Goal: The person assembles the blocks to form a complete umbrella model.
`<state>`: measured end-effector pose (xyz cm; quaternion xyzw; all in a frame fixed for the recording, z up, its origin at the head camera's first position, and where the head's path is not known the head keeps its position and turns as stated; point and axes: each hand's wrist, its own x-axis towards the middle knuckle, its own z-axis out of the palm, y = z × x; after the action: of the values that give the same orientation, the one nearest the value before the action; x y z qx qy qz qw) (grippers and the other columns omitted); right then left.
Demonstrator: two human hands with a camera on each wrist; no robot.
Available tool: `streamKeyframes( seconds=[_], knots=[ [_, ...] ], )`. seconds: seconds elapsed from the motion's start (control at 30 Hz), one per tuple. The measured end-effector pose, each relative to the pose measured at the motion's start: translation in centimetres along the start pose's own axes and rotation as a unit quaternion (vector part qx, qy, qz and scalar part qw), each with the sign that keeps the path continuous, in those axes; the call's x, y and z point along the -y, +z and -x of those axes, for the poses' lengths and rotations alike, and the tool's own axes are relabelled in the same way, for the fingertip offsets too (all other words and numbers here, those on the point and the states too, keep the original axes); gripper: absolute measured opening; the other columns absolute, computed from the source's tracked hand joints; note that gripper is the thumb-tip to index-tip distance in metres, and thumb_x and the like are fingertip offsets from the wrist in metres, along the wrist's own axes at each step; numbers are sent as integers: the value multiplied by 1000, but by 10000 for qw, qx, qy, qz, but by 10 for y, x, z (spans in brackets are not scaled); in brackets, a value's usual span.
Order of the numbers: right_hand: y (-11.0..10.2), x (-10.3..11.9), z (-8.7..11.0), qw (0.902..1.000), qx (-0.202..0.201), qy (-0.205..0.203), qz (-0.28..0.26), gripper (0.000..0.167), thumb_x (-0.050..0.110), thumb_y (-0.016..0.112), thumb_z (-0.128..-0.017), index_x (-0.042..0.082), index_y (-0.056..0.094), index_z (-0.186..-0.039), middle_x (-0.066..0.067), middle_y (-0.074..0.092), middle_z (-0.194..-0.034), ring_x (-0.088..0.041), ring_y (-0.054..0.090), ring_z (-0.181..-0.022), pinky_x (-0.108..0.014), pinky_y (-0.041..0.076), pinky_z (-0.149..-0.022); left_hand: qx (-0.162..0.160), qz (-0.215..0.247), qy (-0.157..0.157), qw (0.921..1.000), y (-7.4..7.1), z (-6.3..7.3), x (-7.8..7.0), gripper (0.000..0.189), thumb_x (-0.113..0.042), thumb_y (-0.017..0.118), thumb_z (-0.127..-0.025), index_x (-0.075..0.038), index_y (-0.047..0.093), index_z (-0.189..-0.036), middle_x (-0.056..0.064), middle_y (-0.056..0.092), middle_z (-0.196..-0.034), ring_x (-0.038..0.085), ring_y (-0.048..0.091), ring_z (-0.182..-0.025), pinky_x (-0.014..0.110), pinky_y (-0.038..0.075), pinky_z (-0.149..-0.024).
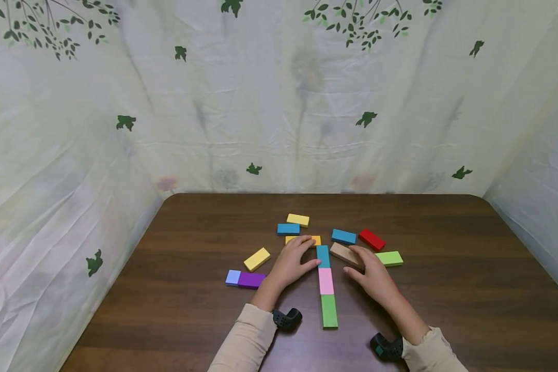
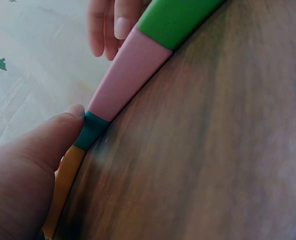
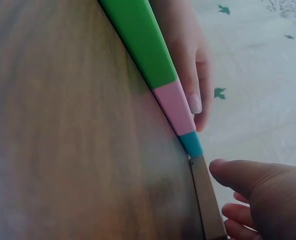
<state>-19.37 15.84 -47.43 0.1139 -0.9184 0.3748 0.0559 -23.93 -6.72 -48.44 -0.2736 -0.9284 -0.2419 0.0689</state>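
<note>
In the head view my left hand (image 1: pixel 290 263) reaches over an orange-yellow block (image 1: pixel 316 241), its fingertips on that block. Its thumb lies right at the left edge of a teal block (image 1: pixel 323 257). That teal block heads a straight row with a pink block (image 1: pixel 326 281) and a green block (image 1: pixel 328 311). My right hand (image 1: pixel 374 274) is over the right end of a tan wooden block (image 1: pixel 345 253), fingers and thumb spread apart. The right wrist view has the right thumb (image 3: pixel 228 170) beside the tan block, with a small gap between.
Behind the hands lie a yellow block (image 1: pixel 298 220), a blue block (image 1: pixel 288 229), another blue block (image 1: pixel 344 236), a red block (image 1: pixel 372 239) and a light green block (image 1: pixel 389 259). Left are another yellow block (image 1: pixel 257 259), a purple block (image 1: pixel 251 280) and a light blue block (image 1: pixel 233 277).
</note>
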Motion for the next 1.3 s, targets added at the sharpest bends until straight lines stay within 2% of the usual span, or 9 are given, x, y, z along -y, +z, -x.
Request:
streamKeyframes(
  seconds=[0.2, 0.37, 0.73, 1.3],
  knots=[
    [-1, 0, -5, 9999, 58, 137, 85, 50, 14, 69, -79, 0, 49, -124, -19, 50, -122, -35, 43, -113, -51, 34, -92, 38, -22, -35, 10000, 0, 0, 0, 56, -42, 58, -85, -9, 49, -129, 6, 42, -133, 23, 35, -124, 39, 27, -101],
    [-1, -2, -10, 9999, 69, 47, 135, 45, 9, 68, -79, -2, 52, -120, -19, 52, -119, -34, 46, -110, -49, 36, -91, 57, 1, -45, 10000, 0, 1, -1, 56, -42, 58, -85, -9, 49, -130, 5, 42, -133, 23, 34, -124, 39, 26, -101],
    [-3, -2, -22, 9981, 387, 13, 481, 43, 8, 68, -79, -4, 53, -118, -20, 52, -114, -31, 49, -102, -46, 41, -85, 19, 10, -14, 10000, -1, 1, 0, 56, -42, 58, -85, -9, 49, -130, 5, 42, -134, 23, 34, -124, 39, 27, -101],
    [2, -6, -33, 9987, 210, -154, 438, 40, 7, 68, -79, -3, 56, -116, -19, 53, -112, -32, 48, -102, -46, 42, -84, 10, 2, -9, 10000, 1, 0, 0, 57, -42, 58, -85, -8, 48, -130, 6, 42, -133, 22, 34, -124, 37, 26, -101]
  ],
)
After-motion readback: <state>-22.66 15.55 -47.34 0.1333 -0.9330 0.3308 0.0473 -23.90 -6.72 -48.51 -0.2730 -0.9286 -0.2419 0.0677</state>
